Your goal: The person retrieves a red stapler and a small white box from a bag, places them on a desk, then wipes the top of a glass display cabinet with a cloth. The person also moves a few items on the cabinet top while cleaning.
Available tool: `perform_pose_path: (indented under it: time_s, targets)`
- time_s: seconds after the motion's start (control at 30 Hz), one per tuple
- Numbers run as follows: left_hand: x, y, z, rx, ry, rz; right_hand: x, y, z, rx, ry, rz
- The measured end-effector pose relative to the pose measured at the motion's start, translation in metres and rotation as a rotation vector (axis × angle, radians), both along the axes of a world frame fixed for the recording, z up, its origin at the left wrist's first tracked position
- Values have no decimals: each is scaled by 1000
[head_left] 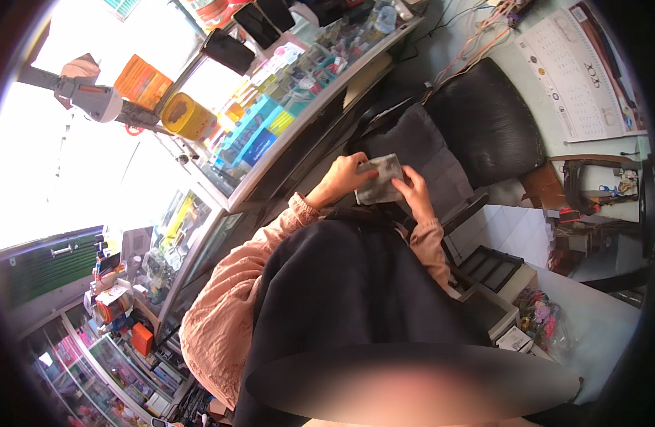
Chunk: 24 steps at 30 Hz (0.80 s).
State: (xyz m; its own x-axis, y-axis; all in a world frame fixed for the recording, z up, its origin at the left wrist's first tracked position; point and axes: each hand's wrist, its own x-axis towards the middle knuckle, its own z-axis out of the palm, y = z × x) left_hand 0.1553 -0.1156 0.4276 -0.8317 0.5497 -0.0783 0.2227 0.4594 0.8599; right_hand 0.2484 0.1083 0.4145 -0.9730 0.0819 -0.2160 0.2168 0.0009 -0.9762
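A folded grey cloth (pixel 379 186) with lighter patches is held up in front of my body, between both hands. My left hand (pixel 339 179) grips it at the upper left, its fingers closed over the edge. On the opposite side, my right hand (pixel 415 193) pinches the cloth with thumb and fingers. Whether anything is wrapped inside the folds cannot be seen. Both of my forearms wear pinkish-tan sleeves, and black fabric covers my front.
Beyond my hands stands a black chair (pixel 484 121) with a grey cloth cover (pixel 420 153). A glass display counter (pixel 285 142) full of small packages runs along the left, with a yellow tub (pixel 187 117) on it. Plastic drawers (pixel 490 307) stand at the right.
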Motion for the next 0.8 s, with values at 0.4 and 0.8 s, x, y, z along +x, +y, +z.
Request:
perform_pose_path:
  time_s: [0.4,0.8]
  targets:
    - [-39,-77,-62,758,-782,756,-122,-112,31,861,653,507]
    - [-139,-68,-19,444,-526,789,-304,-67,11,471,360,644]
